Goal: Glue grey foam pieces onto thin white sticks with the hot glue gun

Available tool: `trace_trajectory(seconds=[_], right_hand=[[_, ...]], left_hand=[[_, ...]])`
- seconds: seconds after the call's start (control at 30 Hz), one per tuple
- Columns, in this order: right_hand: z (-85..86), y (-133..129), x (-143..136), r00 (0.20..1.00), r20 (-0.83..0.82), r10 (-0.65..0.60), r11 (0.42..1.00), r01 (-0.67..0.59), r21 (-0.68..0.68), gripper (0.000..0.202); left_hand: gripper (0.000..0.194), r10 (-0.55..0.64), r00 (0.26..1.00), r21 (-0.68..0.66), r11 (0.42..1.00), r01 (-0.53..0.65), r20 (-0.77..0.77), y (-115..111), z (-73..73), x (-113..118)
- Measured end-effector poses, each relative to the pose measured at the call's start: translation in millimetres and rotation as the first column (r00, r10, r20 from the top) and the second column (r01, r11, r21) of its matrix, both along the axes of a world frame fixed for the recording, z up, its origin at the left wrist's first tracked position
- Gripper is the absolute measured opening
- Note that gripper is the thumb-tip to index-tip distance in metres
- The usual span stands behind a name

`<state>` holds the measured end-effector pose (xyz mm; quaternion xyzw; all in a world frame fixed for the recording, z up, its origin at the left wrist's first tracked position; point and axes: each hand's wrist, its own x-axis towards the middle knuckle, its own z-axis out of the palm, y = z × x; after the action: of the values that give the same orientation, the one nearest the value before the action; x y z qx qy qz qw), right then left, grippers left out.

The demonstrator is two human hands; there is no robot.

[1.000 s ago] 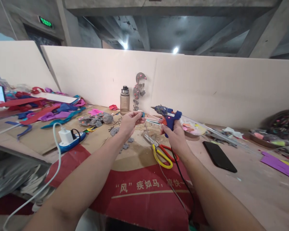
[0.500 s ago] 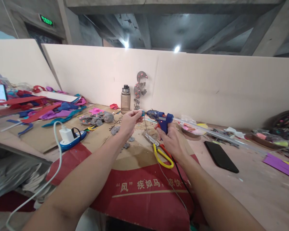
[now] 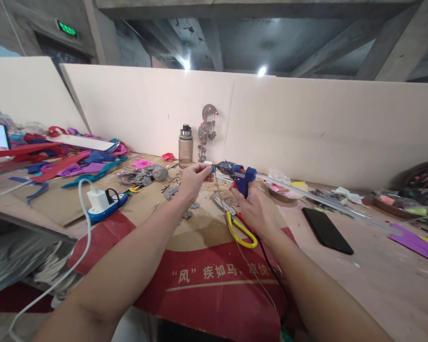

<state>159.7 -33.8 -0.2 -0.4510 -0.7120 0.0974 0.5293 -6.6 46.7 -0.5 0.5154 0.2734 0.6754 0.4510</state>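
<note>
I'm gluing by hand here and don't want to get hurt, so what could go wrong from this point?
1. The nozzle of the blue hot glue gun in the right hand sits right at the left hand, whose fingers pinch a small white and blue piece: hot glue could burn them.
2. The gun's black cord trails over the yellow-handled scissors; it might snag.

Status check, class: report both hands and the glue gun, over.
Right hand gripping blue glue gun. Left hand pinching small piece at the nozzle. Scissors on the cardboard below, clear of both hands.
</note>
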Motion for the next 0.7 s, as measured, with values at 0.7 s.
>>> trace_trajectory(seconds=[0.7], right_hand=[[-1.7,1.2,1.0,1.0,0.001,-0.002,1.0,0.002,0.011,0.029]], left_hand=[[0.027,-0.023,0.997,-0.019,1.0,0.025,0.08,-0.5,3.1,-0.2]])
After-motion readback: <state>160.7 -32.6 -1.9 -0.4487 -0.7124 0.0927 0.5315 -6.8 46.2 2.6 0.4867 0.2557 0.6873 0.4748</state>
